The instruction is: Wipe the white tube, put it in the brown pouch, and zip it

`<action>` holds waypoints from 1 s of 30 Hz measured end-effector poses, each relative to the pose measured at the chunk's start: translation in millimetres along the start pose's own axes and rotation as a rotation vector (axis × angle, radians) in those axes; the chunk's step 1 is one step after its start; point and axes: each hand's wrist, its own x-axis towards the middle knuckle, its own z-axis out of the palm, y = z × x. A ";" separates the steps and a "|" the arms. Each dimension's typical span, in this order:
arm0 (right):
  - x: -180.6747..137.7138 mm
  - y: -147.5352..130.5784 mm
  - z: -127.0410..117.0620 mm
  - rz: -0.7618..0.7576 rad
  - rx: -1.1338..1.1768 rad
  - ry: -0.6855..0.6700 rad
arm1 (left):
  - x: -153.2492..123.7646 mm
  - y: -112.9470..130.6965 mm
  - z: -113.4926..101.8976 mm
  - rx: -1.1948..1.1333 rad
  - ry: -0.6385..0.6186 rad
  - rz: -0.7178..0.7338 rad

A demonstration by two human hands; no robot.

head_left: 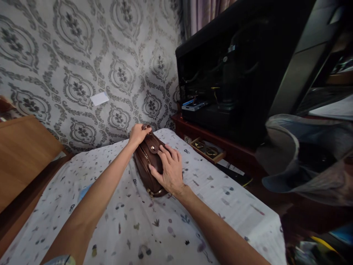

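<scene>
The patterned wall [77, 55] rises beyond the printed sheet [124, 228], and on the far part of that sheet, ahead of you and between your two hands, sits the brown bag [142, 165]. Its long axis runs away from you on a slant, the near end somewhat to the right and the far end to the left. From your right hand [172, 169] the body of the bag lies to the left, right under the fingers; from your left hand [138, 134] it stretches back toward you and to the right. Your right hand is the nearer to the middle of the bag, your left the nearer to its far end. The right is spread fairly wide, thumb well apart from the fingers, resting on the leather without closing around it. The left is narrow, fingers curled on the handle [147, 127] at the far end. Between them show the long zip [145, 154] and, smallest, a shiny stud [152, 147] just beside your right fingertips.
</scene>
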 end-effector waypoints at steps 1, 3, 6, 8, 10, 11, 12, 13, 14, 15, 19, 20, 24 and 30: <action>0.3 0.3 -0.1 -0.004 -0.003 -0.003 | -2.9 1.3 0.4 -0.026 0.002 0.001; 0.9 0.9 -0.7 -0.014 -0.005 -0.004 | -9.4 3.9 1.5 -0.078 -0.002 0.006; 1.6 2.0 -2.1 -0.026 0.002 -0.003 | -18.5 6.8 2.7 -0.147 -0.032 0.016; 1.8 2.9 -2.8 -0.024 0.011 -0.008 | -22.6 7.6 1.5 -0.176 -0.060 0.022; 1.9 3.6 -3.1 -0.020 0.014 -0.015 | -24.6 7.4 -3.1 -0.192 -0.100 0.030; 1.8 3.8 -3.1 -0.020 0.012 -0.015 | -25.0 6.7 -7.0 -0.195 -0.124 0.036; 1.8 4.0 -2.9 -0.022 0.009 -0.012 | -25.2 5.5 -11.9 -0.194 -0.152 0.046; 1.7 4.1 -2.6 -0.024 0.006 -0.009 | -25.3 3.7 -17.6 -0.187 -0.177 0.059; 1.7 4.1 -2.3 -0.025 0.004 -0.008 | -25.4 1.2 -23.9 -0.174 -0.195 0.074; 1.7 4.1 -2.1 -0.026 0.003 -0.007 | -25.7 -2.0 -30.3 -0.155 -0.204 0.088; 2.1 3.8 -2.1 -0.031 -0.004 -0.014 | -29.6 -19.6 -50.8 -0.061 -0.165 0.084; 2.2 3.8 -2.2 -0.032 -0.006 -0.014 | -31.0 -24.0 -53.5 -0.040 -0.152 0.074; 2.1 3.9 -1.9 -0.029 -0.004 -0.014 | -35.7 -35.6 -54.5 0.005 -0.101 0.047; 1.4 5.1 0.7 -0.046 -0.014 -0.004 | -41.2 -36.0 -47.9 -0.067 -0.095 0.035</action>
